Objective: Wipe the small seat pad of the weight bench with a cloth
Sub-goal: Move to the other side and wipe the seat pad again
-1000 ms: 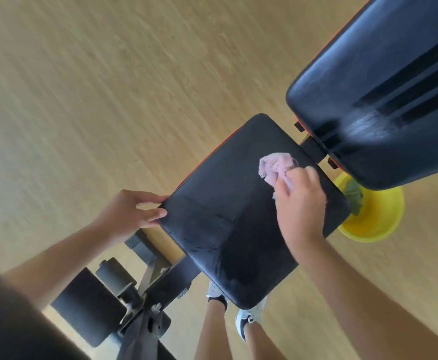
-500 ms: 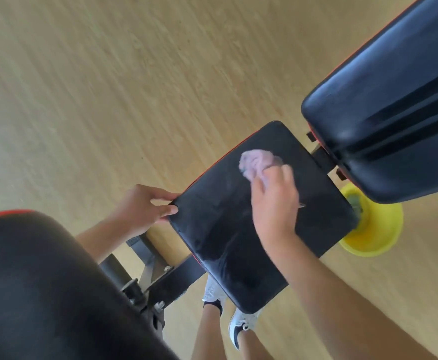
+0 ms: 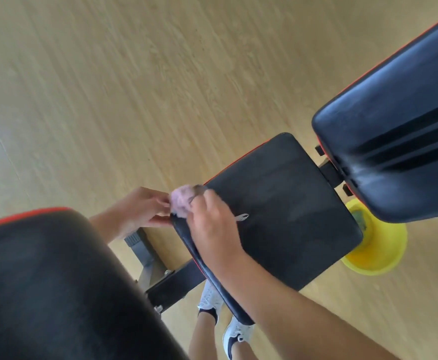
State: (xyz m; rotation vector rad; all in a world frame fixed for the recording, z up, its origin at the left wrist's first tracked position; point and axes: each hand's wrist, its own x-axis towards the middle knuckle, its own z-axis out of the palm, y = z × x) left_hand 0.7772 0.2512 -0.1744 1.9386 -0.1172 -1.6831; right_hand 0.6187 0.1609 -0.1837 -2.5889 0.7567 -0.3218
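My right hand clutches the bunched pink cloth at the seat pad corner. My left hand, just beside the cloth, grips that pad's edge.

The black seat pad carries a bunched pink cloth at its corner, between both hands. Right of the right hand, the pad's surface bears 1 small pale mark.

Seat pad was matt black vinyl with faint smears, back pad glossier black vinyl, cloth soft pink fabric, floor pale wood-grain, bowl yellow plastic.
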